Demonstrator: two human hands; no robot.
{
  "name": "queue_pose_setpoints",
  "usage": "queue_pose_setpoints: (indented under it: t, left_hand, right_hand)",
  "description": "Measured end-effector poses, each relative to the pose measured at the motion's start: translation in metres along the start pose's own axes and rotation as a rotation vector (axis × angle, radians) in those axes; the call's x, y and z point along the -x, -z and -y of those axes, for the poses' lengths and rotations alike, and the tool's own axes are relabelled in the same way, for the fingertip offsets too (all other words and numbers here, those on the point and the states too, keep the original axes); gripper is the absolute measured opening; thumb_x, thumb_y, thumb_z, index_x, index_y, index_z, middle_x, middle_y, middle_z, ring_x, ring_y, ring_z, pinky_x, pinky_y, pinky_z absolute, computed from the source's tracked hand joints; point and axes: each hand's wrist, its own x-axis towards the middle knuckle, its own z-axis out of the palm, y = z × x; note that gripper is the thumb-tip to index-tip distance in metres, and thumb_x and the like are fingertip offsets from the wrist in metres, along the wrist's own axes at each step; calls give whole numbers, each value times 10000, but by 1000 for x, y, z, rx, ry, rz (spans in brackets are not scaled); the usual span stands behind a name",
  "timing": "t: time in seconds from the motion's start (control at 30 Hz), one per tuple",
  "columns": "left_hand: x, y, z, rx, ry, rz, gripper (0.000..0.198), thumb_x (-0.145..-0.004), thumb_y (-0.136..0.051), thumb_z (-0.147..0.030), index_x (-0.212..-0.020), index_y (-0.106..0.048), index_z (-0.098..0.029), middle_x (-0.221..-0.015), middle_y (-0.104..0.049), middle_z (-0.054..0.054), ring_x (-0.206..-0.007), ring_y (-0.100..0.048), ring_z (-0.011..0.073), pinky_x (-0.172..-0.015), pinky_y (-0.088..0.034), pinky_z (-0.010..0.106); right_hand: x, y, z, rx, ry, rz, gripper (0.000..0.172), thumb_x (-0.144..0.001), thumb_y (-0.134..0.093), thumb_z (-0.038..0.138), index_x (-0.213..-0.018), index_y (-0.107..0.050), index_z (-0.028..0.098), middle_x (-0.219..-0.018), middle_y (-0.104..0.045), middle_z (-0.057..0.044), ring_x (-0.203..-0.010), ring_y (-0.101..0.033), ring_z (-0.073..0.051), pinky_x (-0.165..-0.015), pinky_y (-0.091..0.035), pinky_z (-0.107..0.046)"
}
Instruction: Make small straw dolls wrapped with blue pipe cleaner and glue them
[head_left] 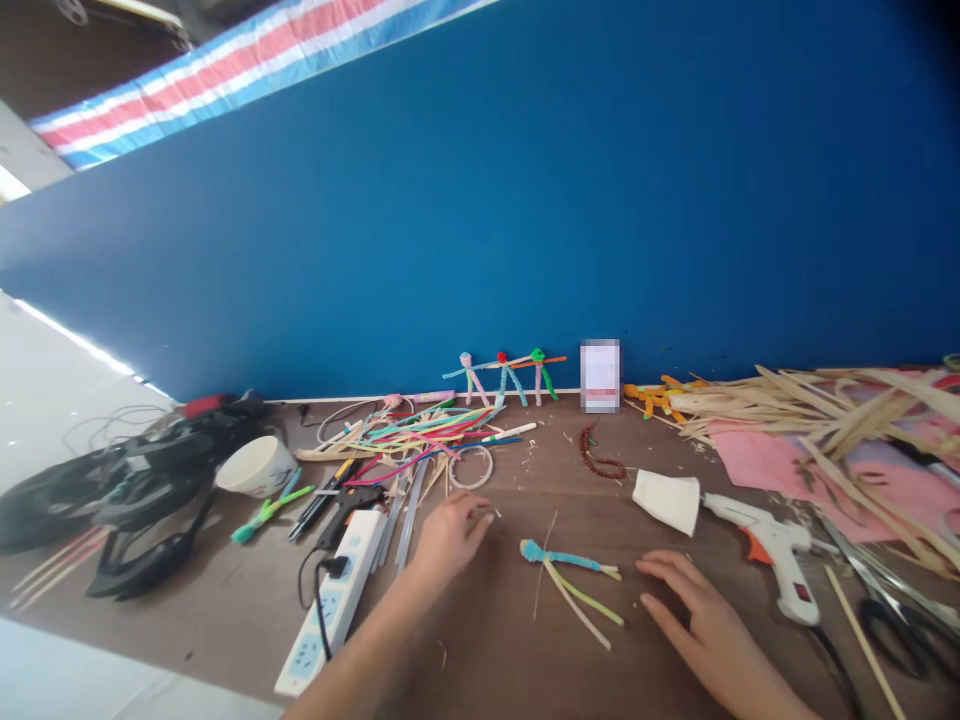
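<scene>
My left hand (450,540) hovers over the brown wooden tabletop (480,640), its fingertips drawn together just above the surface. Whether they pinch something tiny, I cannot tell. My right hand (705,625) rests with fingers spread, nearest to a small pipe-cleaner figure (566,575). That figure lies flat between my hands, with a blue body and pale yellow-green legs, and a thin straw sliver (544,565) lies across it. A white hot glue gun (772,545) lies beyond my right hand, next to a cut white paper cup (667,502).
A white power strip (334,600) and a black glue gun (349,515) lie left of my hands, beyond them a tangle of pipe cleaners (420,440) and several standing figures (502,378). Straw strips (825,410) pile on pink paper at right; scissors (900,620) lie there. A blue wall (480,200) backs the table.
</scene>
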Motion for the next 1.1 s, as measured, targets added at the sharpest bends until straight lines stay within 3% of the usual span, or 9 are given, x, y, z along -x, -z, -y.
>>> queue_pose_setpoints:
  t: [0.13,0.27,0.47,0.7,0.87,1.1]
  left_hand:
    - [-19,20,25,-224,26,-43,223,-768,-425,-193,-906,-600,-182,-918,-610,63,-810,-567,167,-717,-435,274]
    - [-42,41,36,-464,107,9,272,-794,-379,-220,-964,-591,-204,-1007,-592,69,-930,-541,187,-744,-434,273]
    - [-84,60,51,-537,171,58,294,-767,-383,-187,-968,-598,-183,-966,-613,115,-903,-566,241,-744,-438,350]
    - [-126,60,70,-543,307,103,302,-751,-407,-175,-991,-590,-178,-942,-631,141,-870,-590,242,-713,-448,334]
    - [-131,54,72,-542,307,106,246,-734,-468,-275,-917,-610,-191,-925,-639,114,-865,-586,232,-720,-443,312]
    - [-131,46,68,-550,260,77,202,-738,-461,-266,-850,-608,-185,-927,-632,103,-841,-585,213,-692,-441,287]
  right_hand:
    - [9,-8,-5,-11,15,-20,253,-777,-436,325,-961,-568,213,-1138,-465,-93,-1054,-462,-212,-893,-387,-353]
    - [13,-15,-8,0,33,-69,222,-785,-431,301,-933,-574,217,-1136,-461,-89,-1057,-457,-206,-891,-389,-346]
    - [15,-19,-10,18,53,-83,206,-794,-427,295,-924,-569,221,-1132,-456,-83,-1056,-449,-208,-893,-382,-357]
    - [13,-14,-2,-16,26,-81,196,-793,-427,285,-891,-583,217,-1111,-476,-89,-1045,-455,-220,-892,-381,-373]
    - [12,-10,1,-32,13,-94,196,-790,-423,286,-862,-593,219,-1093,-496,-84,-1026,-476,-214,-882,-394,-350]
    - [12,-11,2,-29,24,-81,203,-802,-407,288,-868,-582,210,-1094,-484,-94,-1028,-469,-213,-883,-387,-358]
